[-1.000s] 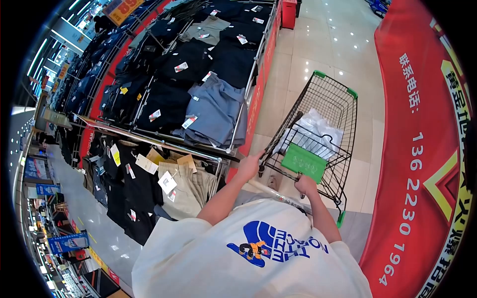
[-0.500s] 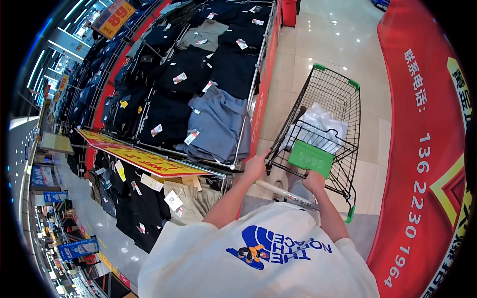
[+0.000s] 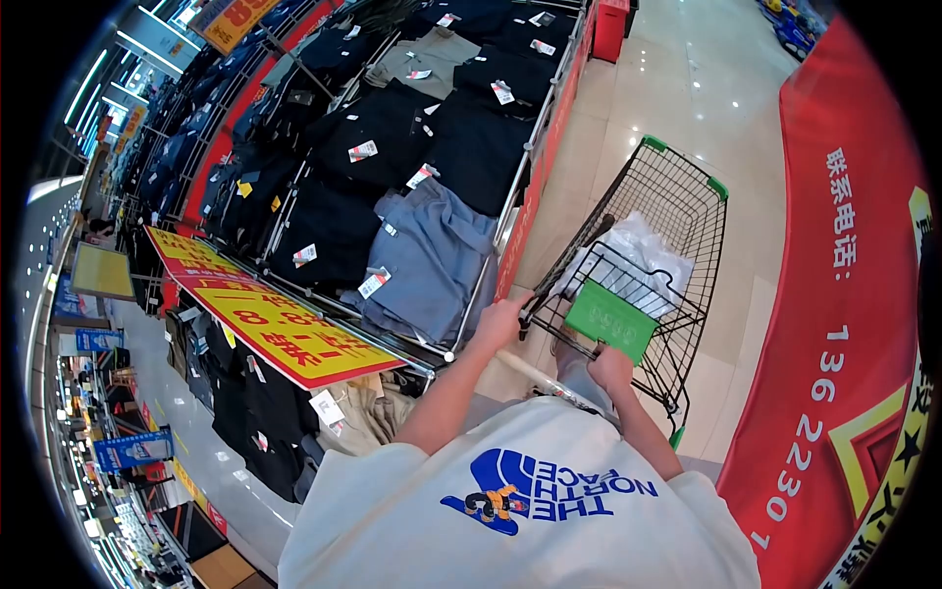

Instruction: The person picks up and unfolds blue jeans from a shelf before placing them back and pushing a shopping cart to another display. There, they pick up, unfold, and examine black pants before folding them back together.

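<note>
A black wire shopping cart [image 3: 689, 216] with green corners stands in front of me. My left hand [image 3: 502, 322] is closed around its rear left corner. My right hand [image 3: 611, 367] is closed on the rear edge, just below a green panel [image 3: 610, 321]. Inside the basket lies a crumpled, whitish plastic bag [image 3: 643, 257]; its contents cannot be made out. A pale bar [image 3: 545, 378] crosses beneath my forearms, close to my shirt.
At left, a rack holds folded dark trousers [image 3: 378, 137] and blue-grey trousers [image 3: 432, 255] with tags. A yellow-red sign [image 3: 294, 334] juts from it. A red banner [image 3: 814, 324] runs along the right. Tiled floor [image 3: 677, 88] stretches ahead, past a red box [image 3: 610, 29].
The view has shifted and turned a little; the banner sits further right and the yellow sign shows more of its face. Both hands keep their hold on the cart.
</note>
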`<state>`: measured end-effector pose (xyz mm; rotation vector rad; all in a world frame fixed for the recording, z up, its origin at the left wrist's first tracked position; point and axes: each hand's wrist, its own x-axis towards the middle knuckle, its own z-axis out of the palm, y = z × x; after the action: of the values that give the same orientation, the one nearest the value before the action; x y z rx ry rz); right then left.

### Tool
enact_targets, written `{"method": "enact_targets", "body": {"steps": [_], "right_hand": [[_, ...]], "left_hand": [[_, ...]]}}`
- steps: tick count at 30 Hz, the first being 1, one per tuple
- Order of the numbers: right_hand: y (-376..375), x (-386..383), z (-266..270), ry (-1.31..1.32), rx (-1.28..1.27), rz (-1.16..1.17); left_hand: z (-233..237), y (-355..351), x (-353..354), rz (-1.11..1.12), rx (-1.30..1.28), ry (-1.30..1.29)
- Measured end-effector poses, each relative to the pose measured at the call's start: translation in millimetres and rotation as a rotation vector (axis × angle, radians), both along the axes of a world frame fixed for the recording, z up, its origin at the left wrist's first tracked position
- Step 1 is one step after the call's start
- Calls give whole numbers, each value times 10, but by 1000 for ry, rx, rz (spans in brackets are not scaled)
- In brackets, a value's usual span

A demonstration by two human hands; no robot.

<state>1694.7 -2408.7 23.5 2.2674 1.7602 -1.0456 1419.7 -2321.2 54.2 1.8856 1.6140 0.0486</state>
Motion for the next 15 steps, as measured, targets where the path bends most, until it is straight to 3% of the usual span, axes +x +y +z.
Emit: {"method": "enact_targets", "body": {"steps": [15], "right_hand": [[1542,583,-157,-4,4,36]], "left_hand": [[-11,1563,606,-30,-31,43]]}}
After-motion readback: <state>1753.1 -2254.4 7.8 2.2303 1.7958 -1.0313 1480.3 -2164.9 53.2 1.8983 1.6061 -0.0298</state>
